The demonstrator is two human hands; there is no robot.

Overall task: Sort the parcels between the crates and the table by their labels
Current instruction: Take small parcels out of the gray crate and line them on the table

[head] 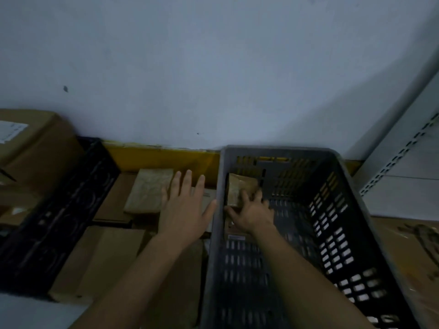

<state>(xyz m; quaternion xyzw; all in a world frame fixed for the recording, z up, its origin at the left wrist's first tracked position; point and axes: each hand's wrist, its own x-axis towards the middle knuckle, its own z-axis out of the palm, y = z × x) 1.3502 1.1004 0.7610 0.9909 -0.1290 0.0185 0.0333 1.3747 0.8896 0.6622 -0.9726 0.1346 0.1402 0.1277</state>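
Grey crate [273, 153], right hand [251, 213] reaching in.
Its fingers are curling round a brown parcel [240, 188], seemingly gripping it; left hand [184, 210] is hovering outside, fingers spread flat.

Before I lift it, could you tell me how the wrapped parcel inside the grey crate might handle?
The parcel looks flat and boxy, so probably stiff, unlikely to roll. Its shiny wrap may be slippery. The right hand covers one corner alone, suggesting it is light.
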